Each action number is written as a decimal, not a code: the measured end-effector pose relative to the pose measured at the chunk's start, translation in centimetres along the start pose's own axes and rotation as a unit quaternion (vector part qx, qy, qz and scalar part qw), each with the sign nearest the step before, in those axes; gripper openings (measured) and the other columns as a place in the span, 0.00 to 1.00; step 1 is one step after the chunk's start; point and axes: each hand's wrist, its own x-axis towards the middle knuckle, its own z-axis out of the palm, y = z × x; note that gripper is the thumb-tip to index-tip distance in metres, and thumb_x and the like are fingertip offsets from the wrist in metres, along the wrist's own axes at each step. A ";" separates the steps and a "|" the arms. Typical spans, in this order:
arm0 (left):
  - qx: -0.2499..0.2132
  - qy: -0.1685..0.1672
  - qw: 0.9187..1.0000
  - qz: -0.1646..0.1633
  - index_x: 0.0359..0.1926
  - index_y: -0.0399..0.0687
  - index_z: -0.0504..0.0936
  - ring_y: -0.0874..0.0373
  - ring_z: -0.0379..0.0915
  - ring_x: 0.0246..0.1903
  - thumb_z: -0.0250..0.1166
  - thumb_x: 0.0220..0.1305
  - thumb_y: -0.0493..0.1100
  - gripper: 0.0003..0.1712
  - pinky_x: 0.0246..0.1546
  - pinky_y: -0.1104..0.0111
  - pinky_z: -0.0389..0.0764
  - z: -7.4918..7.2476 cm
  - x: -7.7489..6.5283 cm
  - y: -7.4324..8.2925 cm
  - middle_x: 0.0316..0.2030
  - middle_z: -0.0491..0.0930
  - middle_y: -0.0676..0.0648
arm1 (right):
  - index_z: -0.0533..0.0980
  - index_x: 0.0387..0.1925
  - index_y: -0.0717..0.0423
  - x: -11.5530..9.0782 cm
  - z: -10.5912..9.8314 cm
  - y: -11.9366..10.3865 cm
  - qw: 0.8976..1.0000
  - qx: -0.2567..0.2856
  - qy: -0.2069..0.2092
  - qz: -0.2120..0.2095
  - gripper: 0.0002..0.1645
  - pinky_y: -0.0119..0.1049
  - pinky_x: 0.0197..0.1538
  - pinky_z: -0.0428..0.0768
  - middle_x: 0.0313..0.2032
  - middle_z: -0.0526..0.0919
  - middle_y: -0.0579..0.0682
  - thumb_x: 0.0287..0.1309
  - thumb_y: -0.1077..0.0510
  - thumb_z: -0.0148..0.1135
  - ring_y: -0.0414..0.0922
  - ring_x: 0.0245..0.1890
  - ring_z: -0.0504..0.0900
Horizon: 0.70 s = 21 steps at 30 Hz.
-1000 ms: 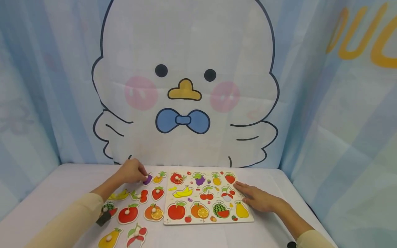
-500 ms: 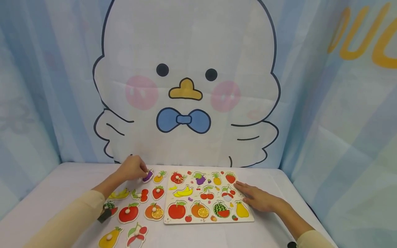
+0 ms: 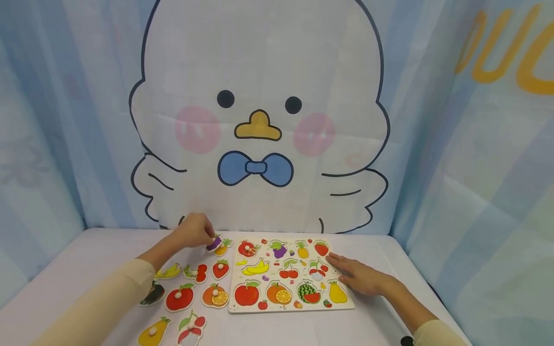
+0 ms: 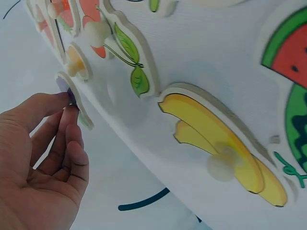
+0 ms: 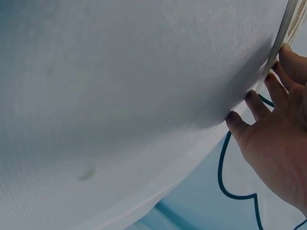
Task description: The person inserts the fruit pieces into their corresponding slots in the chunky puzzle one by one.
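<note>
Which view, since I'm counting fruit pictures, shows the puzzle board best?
Head: the puzzle board shows almost whole, face up. Right wrist shows just its edge by the right hand; left wrist, nothing clear of it.

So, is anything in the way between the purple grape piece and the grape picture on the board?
Yes, two low pieces lie along the straight line from the grape piece in the left hand: the pineapple piece, then the knobbed pomegranate piece on the board. Nothing taller shows between.
</note>
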 end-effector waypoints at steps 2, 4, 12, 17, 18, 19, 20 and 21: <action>0.000 0.000 1.000 0.001 0.32 0.45 0.89 0.53 0.78 0.32 0.76 0.59 0.37 0.03 0.37 0.65 0.86 0.1 0.2 0.4 0.30 0.84 0.47 | 0.59 0.80 0.52 0.1 0.0 0.1 1.000 0.001 0.000 0.000 0.39 0.70 0.75 0.55 0.81 0.55 0.58 0.74 0.54 0.59 0.67 0.79 0.54; 0.003 0.000 1.000 0.006 0.31 0.45 0.89 0.53 0.78 0.32 0.77 0.59 0.38 0.03 0.36 0.65 0.86 0.1 0.3 0.9 0.30 0.83 0.48 | 0.59 0.80 0.52 0.1 -0.1 0.1 1.000 0.001 -0.002 0.001 0.39 0.70 0.75 0.55 0.81 0.55 0.57 0.74 0.54 0.59 0.67 0.79 0.55; 0.018 -0.002 0.999 0.029 0.29 0.45 0.89 0.54 0.77 0.30 0.77 0.58 0.38 0.04 0.35 0.66 0.86 0.3 0.9 2.8 0.28 0.83 0.49 | 0.60 0.80 0.52 0.1 0.0 0.0 1.000 0.002 -0.003 0.003 0.38 0.70 0.75 0.56 0.81 0.56 0.56 0.73 0.54 0.60 0.66 0.79 0.55; 0.031 -0.003 0.998 0.049 0.29 0.46 0.90 0.54 0.77 0.30 0.77 0.58 0.38 0.04 0.35 0.67 0.86 0.6 1.2 4.2 0.28 0.83 0.49 | 0.60 0.80 0.51 0.1 -0.1 0.0 1.000 -0.001 -0.005 0.002 0.39 0.70 0.75 0.57 0.81 0.56 0.57 0.73 0.54 0.60 0.67 0.79 0.56; 0.034 -0.002 0.998 0.054 0.29 0.46 0.90 0.55 0.77 0.30 0.77 0.58 0.38 0.04 0.34 0.67 0.86 0.7 1.3 4.5 0.28 0.84 0.49 | 0.60 0.80 0.52 0.1 -0.1 0.0 1.000 -0.001 -0.005 0.000 0.39 0.70 0.75 0.57 0.81 0.56 0.58 0.73 0.54 0.60 0.67 0.79 0.56; 0.035 -0.001 0.998 0.057 0.29 0.46 0.90 0.55 0.77 0.30 0.77 0.58 0.38 0.04 0.34 0.67 0.86 0.8 1.4 4.7 0.28 0.84 0.49 | 0.60 0.80 0.52 0.1 -0.1 0.0 1.000 -0.003 -0.005 -0.002 0.39 0.70 0.75 0.57 0.81 0.56 0.58 0.73 0.54 0.60 0.67 0.79 0.56; 0.035 -0.001 0.998 0.060 0.29 0.46 0.90 0.55 0.77 0.30 0.77 0.58 0.38 0.04 0.34 0.67 0.86 0.9 1.4 4.9 0.28 0.84 0.49 | 0.60 0.80 0.52 0.1 -0.1 0.1 1.000 -0.003 -0.005 -0.003 0.39 0.70 0.75 0.57 0.81 0.56 0.58 0.73 0.54 0.60 0.67 0.79 0.56; 0.033 -0.001 0.998 0.062 0.29 0.46 0.90 0.55 0.77 0.29 0.77 0.57 0.38 0.04 0.34 0.67 0.86 1.0 1.5 5.1 0.28 0.84 0.49 | 0.60 0.80 0.52 0.2 -0.1 0.1 1.000 -0.004 -0.005 -0.003 0.39 0.70 0.75 0.57 0.81 0.56 0.58 0.73 0.54 0.60 0.67 0.79 0.56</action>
